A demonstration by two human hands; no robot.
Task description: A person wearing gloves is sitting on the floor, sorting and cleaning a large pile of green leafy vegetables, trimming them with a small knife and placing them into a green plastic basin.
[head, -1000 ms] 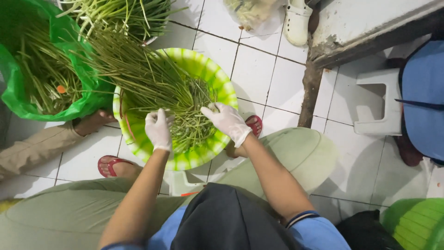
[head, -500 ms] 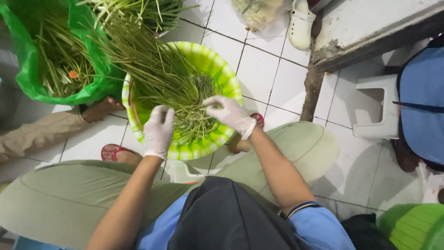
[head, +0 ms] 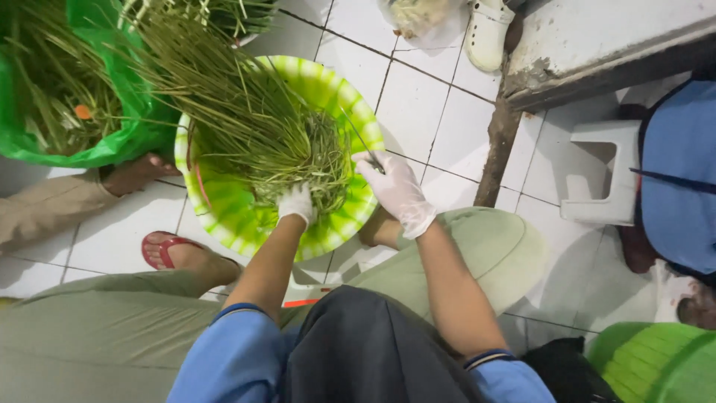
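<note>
At the centre of the frame, the gloved left hand (head: pixel 297 204) closes around a bundle of green stalks (head: pixel 253 127) lying in a green striped basin (head: pixel 339 101) on the tiled floor. Just right of it, the gloved right hand (head: pixel 395 190) pinches a single thin stalk (head: pixel 356 134) at the basin's rim.

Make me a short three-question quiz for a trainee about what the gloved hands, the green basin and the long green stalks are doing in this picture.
1. True or false: both hands wear white gloves.
2. The long green stalks lie in which container: A, round striped green plastic basin; B, white plastic stool; C, white clog?
3. Which hand holds a single thin stalk clear of the pile?

Key
1. True: the left hand and right hand are both gloved.
2. A, with the stalk ends reaching over the rim toward the green plastic bag.
3. The right hand; the left hand rests on the pile.
</note>
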